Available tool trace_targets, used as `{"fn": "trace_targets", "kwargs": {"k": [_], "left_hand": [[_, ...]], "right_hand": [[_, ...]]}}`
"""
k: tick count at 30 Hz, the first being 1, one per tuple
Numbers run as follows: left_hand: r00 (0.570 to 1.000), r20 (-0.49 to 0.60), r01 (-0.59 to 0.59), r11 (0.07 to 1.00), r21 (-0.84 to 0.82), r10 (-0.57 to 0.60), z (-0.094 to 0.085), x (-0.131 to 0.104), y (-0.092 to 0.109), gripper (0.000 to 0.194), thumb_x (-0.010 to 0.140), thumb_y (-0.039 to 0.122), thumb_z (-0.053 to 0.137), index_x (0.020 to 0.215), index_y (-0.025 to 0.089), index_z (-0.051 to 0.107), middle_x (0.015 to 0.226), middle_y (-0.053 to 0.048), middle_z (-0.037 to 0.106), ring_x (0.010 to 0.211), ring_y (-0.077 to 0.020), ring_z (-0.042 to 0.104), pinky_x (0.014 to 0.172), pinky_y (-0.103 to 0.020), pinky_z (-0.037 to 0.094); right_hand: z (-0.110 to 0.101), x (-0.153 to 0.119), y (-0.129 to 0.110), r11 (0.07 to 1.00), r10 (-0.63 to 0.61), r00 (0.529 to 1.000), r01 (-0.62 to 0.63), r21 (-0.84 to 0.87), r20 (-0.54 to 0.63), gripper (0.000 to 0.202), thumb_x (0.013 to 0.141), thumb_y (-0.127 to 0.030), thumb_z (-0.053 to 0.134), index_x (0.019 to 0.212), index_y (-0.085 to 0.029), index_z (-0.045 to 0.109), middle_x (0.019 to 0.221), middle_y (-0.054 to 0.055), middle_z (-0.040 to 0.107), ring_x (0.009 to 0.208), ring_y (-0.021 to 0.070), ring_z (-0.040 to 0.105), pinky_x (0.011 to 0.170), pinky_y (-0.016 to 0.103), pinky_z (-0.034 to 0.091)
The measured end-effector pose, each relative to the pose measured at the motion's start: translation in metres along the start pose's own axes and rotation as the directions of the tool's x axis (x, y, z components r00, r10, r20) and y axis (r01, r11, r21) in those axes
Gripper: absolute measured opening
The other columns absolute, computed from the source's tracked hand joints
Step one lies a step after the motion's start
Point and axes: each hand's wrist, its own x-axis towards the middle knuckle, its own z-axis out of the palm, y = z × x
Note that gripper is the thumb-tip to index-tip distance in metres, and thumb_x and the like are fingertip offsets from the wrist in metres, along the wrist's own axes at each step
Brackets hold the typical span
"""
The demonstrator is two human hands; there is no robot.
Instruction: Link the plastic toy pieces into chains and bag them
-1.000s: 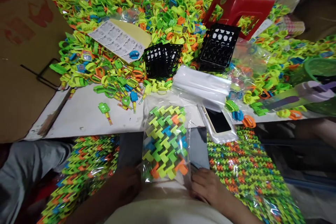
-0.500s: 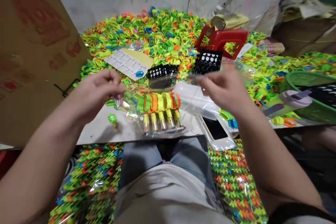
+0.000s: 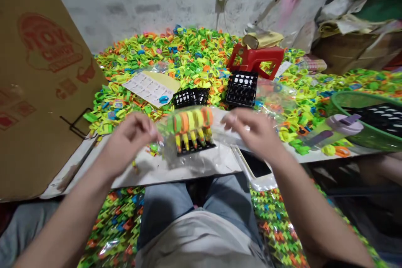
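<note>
A clear plastic bag [image 3: 201, 163] hangs between my hands over the table's front edge. Inside it a row of green, orange and yellow plastic toy rings [image 3: 191, 120] stands above several small tubes [image 3: 193, 140], set in a black tray [image 3: 197, 149]. My left hand [image 3: 133, 140] is closed, thumb and fingers pinching the bag's left side. Across from it, my right hand [image 3: 253, 134] pinches the bag's right side. The fingertips are slightly blurred. Beneath my right hand a phone [image 3: 256, 162] lies on the table.
A large heap of bright toy pieces [image 3: 141, 54] covers the back. Black trays [image 3: 241, 88], a sticker sheet [image 3: 149, 88], a red stool [image 3: 266, 58], a tumbler [image 3: 337, 130] and a green basket [image 3: 367, 134] stand around. A cardboard box [image 3: 47, 92] walls off the left.
The bag's contents have tilted, bringing the black tray into view beneath the tubes. My hands have come slightly closer together and lower in view. The head view has tipped up a little.
</note>
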Motion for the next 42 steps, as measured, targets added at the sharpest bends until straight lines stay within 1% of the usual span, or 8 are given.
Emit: {"fn": "trace_targets", "kwargs": {"k": [6,11,15,18,23,29,33,42], "left_hand": [[0.943,0.250,0.259,0.956,-0.140,-0.220,0.037,-0.111,-0.090,0.020,0.083,0.032,0.057,0.070,0.021,0.046,0.069,0.000,0.050,0.069,-0.0150,0.056,0.065,-0.028,0.047],[0.893,0.364,0.299,0.953,-0.040,-0.265,0.042,-0.141,-0.113,0.019,0.086,0.033,0.053,0.072,0.020,0.048,0.073,-0.002,0.055,0.070,-0.0147,0.053,0.064,-0.025,0.045],[0.702,0.557,0.277,0.891,0.360,-0.444,0.000,-0.123,-0.093,0.022,0.076,0.035,0.066,0.095,0.024,0.062,0.091,-0.002,0.065,0.082,-0.0180,0.059,0.073,-0.024,0.047],[0.838,0.384,0.180,0.860,0.477,-0.388,-0.012,-0.099,-0.077,0.026,0.080,0.042,0.059,0.101,0.026,0.061,0.104,-0.004,0.064,0.098,-0.0204,0.058,0.083,-0.024,0.046],[0.977,0.134,-0.015,0.577,0.817,-0.165,0.048,-0.050,-0.063,0.035,0.089,0.049,0.037,0.087,0.020,0.058,0.086,-0.005,0.061,0.083,-0.0199,0.059,0.073,-0.027,0.045],[0.863,0.132,-0.062,0.158,0.986,-0.487,0.102,0.002,-0.057,0.041,0.086,0.055,0.042,0.082,0.017,0.059,0.083,-0.011,0.064,0.080,-0.0288,0.062,0.060,-0.031,0.037],[0.792,0.208,-0.106,0.207,0.973,-0.574,0.099,0.013,-0.056,0.034,0.090,0.047,0.038,0.079,0.020,0.056,0.083,-0.007,0.066,0.078,-0.0249,0.061,0.058,-0.028,0.030],[0.859,0.271,-0.019,0.500,0.866,-0.435,0.066,0.006,-0.050,0.021,0.083,0.028,0.041,0.065,0.019,0.047,0.064,0.001,0.053,0.059,-0.0128,0.045,0.053,-0.026,0.022]], "right_hand": [[0.081,-0.125,0.012,0.983,0.111,0.973,-0.137,0.124,0.200,0.022,0.093,-0.026,0.041,0.092,-0.022,0.063,0.121,0.010,0.061,0.112,0.0201,0.058,0.090,0.032,0.050],[0.102,-0.171,0.026,0.976,0.163,0.948,-0.196,0.096,0.272,0.020,0.093,-0.027,0.042,0.098,-0.022,0.060,0.128,0.012,0.056,0.118,0.0218,0.054,0.094,0.037,0.046],[0.095,-0.185,0.050,0.964,0.143,0.966,-0.186,0.189,0.217,0.042,0.082,-0.061,0.051,0.098,-0.023,0.059,0.112,0.012,0.063,0.105,0.0258,0.059,0.088,0.040,0.048],[0.098,-0.194,0.068,0.878,0.319,0.947,-0.309,0.365,0.035,0.060,0.084,-0.072,0.025,0.090,-0.022,0.057,0.095,0.010,0.063,0.088,0.0232,0.061,0.075,0.036,0.051],[0.091,-0.193,0.095,0.837,0.547,0.818,-0.530,0.136,-0.179,0.033,0.091,-0.049,0.040,0.089,-0.021,0.057,0.083,0.006,0.062,0.078,0.0205,0.059,0.071,0.033,0.048],[0.051,-0.153,0.133,0.517,0.647,0.692,-0.707,-0.483,-0.321,0.077,0.071,-0.060,0.060,0.127,-0.009,0.044,0.124,0.022,0.050,0.115,0.0369,0.044,0.096,0.049,0.033],[0.045,-0.128,0.145,0.333,0.802,0.545,-0.748,-0.574,-0.244,0.082,0.069,-0.058,0.063,0.132,-0.010,0.041,0.129,0.020,0.047,0.120,0.0371,0.041,0.095,0.048,0.033],[0.040,-0.125,0.150,0.317,0.853,0.498,-0.733,-0.601,-0.157,0.086,0.066,-0.065,0.056,0.131,-0.010,0.042,0.127,0.024,0.047,0.116,0.0429,0.044,0.087,0.054,0.039]]}}
